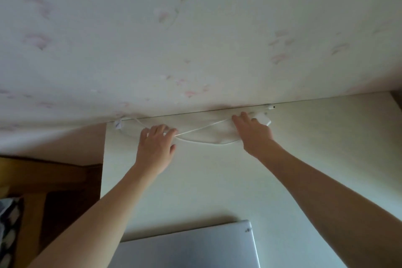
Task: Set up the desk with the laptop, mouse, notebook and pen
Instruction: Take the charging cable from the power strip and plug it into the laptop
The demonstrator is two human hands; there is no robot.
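Closed silver-grey metal laptop flat on white matte desk, at near edge, roughly centre, lid down, cut off by bottom of picture. Both hands reaching to far edge of desk, by floral-papered wall. Left hand near far-left corner, palm down, fingers lightly bent over thin white cable; looks like pinching or pressing it, grip not plainly shown, so cannot tell for sure. Right hand further along far edge toward centre-right, fingers extended forward onto small white charger block, touching or pushing it; curl round it not visible. Cable sagging in two loops between the hands, crossing just beside left fingertips, running on to small white clip or plug at far-left corner. Second slim white connector end right against wall line, just beyond charger block. Wooden floor and furniture dark past left edge of desk; patterned fabric at bottom-left corner of picture. Progress, as judgement: early. Laptop placed but unopened and apparently not plugged in; current step looks like sorting the charger cable at the back. Mouse, notebook and pen not in view anywhere on visible desk, so likely all three left to bring and lay out, plus opening the laptop. Right part of desk bare in what shows.
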